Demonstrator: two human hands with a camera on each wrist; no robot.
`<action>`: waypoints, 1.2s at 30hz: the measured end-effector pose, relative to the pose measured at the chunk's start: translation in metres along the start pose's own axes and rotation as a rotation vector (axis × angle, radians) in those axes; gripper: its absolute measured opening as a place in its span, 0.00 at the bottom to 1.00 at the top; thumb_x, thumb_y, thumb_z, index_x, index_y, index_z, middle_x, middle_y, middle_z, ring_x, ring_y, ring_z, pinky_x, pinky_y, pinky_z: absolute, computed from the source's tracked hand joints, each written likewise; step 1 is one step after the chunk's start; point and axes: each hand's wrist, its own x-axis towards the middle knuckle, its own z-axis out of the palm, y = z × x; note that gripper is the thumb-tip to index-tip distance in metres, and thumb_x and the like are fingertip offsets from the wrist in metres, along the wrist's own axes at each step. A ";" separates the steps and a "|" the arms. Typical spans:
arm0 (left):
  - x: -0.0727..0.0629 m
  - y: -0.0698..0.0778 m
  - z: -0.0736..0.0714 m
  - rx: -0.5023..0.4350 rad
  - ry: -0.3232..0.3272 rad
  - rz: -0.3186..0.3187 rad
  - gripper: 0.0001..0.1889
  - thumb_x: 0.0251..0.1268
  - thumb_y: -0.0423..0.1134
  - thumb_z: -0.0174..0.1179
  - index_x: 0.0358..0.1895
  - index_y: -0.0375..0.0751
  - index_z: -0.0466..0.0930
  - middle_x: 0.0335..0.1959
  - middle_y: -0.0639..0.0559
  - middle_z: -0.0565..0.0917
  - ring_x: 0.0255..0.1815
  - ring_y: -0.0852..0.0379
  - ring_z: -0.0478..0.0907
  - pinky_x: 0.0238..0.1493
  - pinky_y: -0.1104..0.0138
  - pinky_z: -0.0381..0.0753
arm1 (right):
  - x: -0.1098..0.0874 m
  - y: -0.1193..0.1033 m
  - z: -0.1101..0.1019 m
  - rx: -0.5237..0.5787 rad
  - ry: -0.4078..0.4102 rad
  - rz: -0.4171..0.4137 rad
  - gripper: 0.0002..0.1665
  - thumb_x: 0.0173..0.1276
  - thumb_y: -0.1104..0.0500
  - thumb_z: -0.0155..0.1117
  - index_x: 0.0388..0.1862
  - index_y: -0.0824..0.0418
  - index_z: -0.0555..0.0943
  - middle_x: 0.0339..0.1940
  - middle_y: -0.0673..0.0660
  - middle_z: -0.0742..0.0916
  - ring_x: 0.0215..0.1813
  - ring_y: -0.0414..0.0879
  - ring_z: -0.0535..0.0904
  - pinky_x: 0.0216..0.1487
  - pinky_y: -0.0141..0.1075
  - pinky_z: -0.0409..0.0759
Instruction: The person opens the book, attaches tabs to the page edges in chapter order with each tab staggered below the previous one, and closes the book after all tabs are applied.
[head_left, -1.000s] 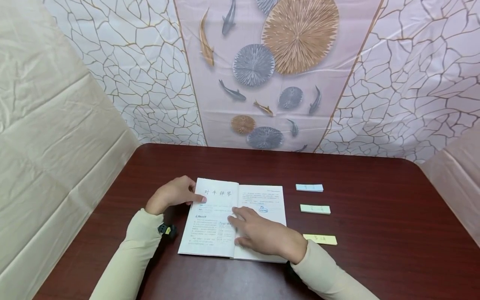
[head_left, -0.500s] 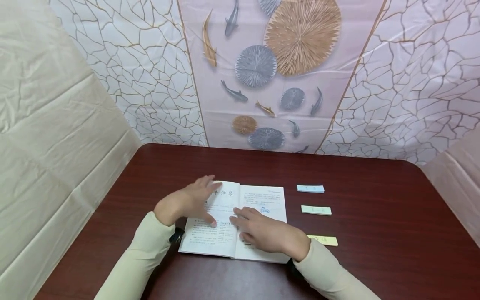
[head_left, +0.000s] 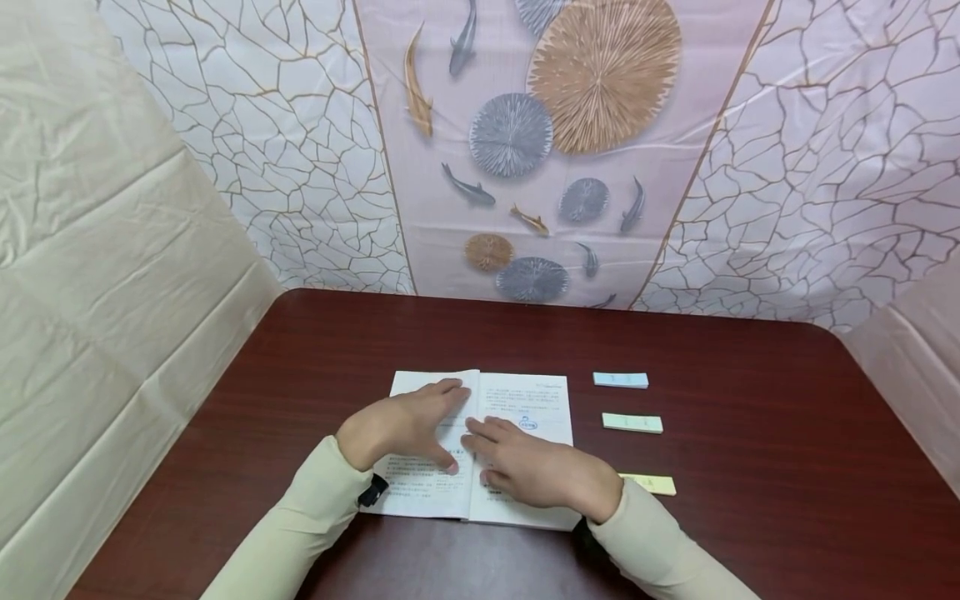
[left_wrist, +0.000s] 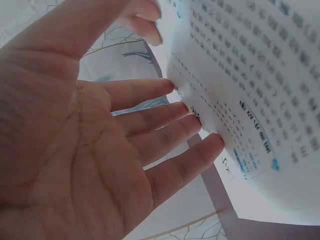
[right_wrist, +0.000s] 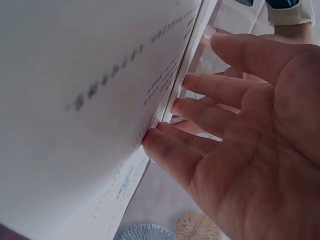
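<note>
An open book (head_left: 420,492) with printed pages lies on the dark red table. My left hand (head_left: 408,421) is spread over its left page, and in the left wrist view the straight fingertips (left_wrist: 215,142) touch the paper. On the right page, close to the middle fold, rests my right hand (head_left: 536,467). Its fingers (right_wrist: 170,150) are extended against the page in the right wrist view. Neither hand grips anything. The two hands are close together, a small gap between them at the fold, and they cover part of the text.
Right of the book, paper strips lie in a column: a blue strip (head_left: 620,380) at the back, a green strip (head_left: 632,423) in the middle, a yellow strip (head_left: 652,484) partly behind the right forearm. A patterned cloth (head_left: 525,208) hangs behind the table (head_left: 750,467).
My left hand has let go of the left page's outer edge and moved right across the page toward the fold. The right hand has stayed nearly in place.
</note>
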 end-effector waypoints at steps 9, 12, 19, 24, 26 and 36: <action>0.003 0.007 0.004 0.019 -0.011 -0.055 0.58 0.53 0.51 0.83 0.83 0.36 0.57 0.85 0.41 0.58 0.85 0.46 0.57 0.81 0.53 0.60 | -0.001 0.001 -0.004 -0.005 -0.012 -0.030 0.32 0.82 0.59 0.59 0.80 0.67 0.68 0.84 0.64 0.66 0.84 0.62 0.60 0.81 0.51 0.61; 0.003 0.008 0.004 0.017 -0.013 -0.060 0.59 0.54 0.50 0.83 0.83 0.35 0.56 0.85 0.40 0.57 0.85 0.46 0.56 0.82 0.53 0.59 | 0.001 0.001 -0.004 -0.001 -0.024 -0.023 0.33 0.82 0.59 0.59 0.81 0.66 0.67 0.84 0.63 0.66 0.84 0.61 0.60 0.82 0.51 0.61; 0.004 0.010 0.006 -0.052 -0.022 -0.067 0.58 0.55 0.46 0.83 0.84 0.35 0.55 0.86 0.41 0.54 0.86 0.47 0.53 0.83 0.54 0.57 | -0.001 0.003 -0.004 0.006 -0.030 -0.022 0.34 0.82 0.58 0.60 0.82 0.65 0.66 0.85 0.62 0.65 0.85 0.60 0.59 0.82 0.51 0.60; 0.003 0.011 0.006 -0.077 -0.019 -0.071 0.58 0.55 0.44 0.83 0.84 0.35 0.54 0.86 0.41 0.53 0.86 0.47 0.52 0.83 0.54 0.55 | -0.001 0.005 -0.004 0.018 -0.024 -0.028 0.34 0.82 0.58 0.60 0.82 0.64 0.66 0.85 0.62 0.65 0.85 0.60 0.59 0.82 0.51 0.60; 0.003 0.011 0.006 -0.085 -0.017 -0.072 0.58 0.55 0.43 0.83 0.84 0.35 0.54 0.86 0.41 0.53 0.86 0.47 0.52 0.83 0.55 0.55 | 0.000 0.005 -0.005 0.024 -0.016 -0.028 0.34 0.82 0.58 0.61 0.81 0.65 0.67 0.85 0.62 0.65 0.85 0.59 0.59 0.82 0.51 0.60; 0.003 0.009 0.007 -0.095 0.001 -0.064 0.58 0.52 0.43 0.84 0.84 0.35 0.56 0.86 0.41 0.55 0.86 0.47 0.54 0.82 0.55 0.57 | -0.004 0.016 -0.016 0.119 0.076 0.074 0.31 0.78 0.59 0.66 0.75 0.68 0.73 0.76 0.69 0.74 0.79 0.62 0.68 0.78 0.54 0.67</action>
